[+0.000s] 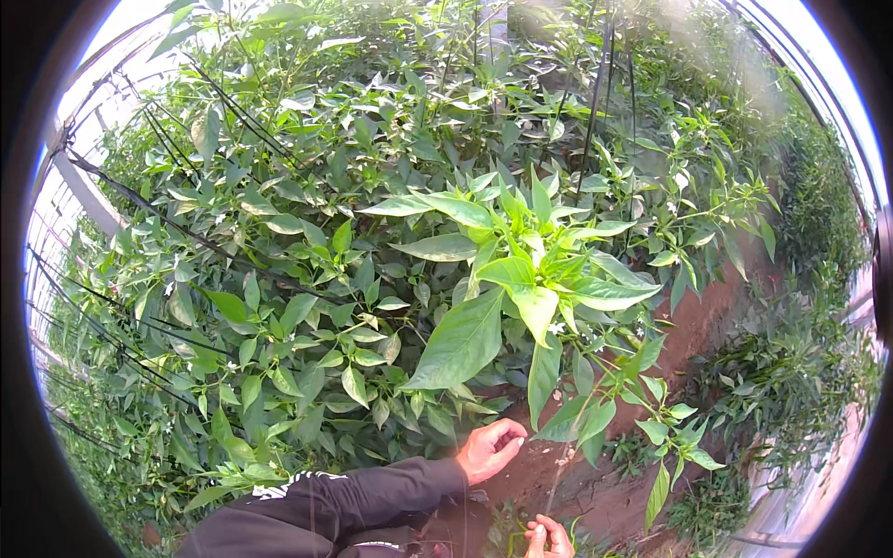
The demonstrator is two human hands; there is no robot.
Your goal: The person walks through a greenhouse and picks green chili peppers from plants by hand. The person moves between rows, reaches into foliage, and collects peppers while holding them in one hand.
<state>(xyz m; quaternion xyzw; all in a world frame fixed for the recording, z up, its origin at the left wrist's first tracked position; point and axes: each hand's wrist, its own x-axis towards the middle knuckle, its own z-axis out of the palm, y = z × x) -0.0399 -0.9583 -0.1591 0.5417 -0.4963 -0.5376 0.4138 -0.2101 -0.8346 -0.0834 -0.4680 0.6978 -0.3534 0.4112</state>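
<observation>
Pepper plants with white flowers fill the view before me, and a bright leafy pepper shoot (537, 279) stands out at the centre. Just below its lower leaves is my left hand (490, 452), its fingers curled with thumb near fingertips; I cannot tell whether anything thin is between them. My right hand (549, 538) shows at the bottom edge, partly cut off, with thumb and fingers close together over the soil. Whether it holds anything cannot be told. A thin pale line, perhaps a string (564, 464), runs upward from near it towards the shoot.
Dark support cords (209, 244) slant through the foliage at left, and more hang at upper right. A pale post (494, 35) stands at the back. Reddish soil (593, 492) lies below, with another plant row (788, 390) at right and greenhouse framing (94, 195) at left.
</observation>
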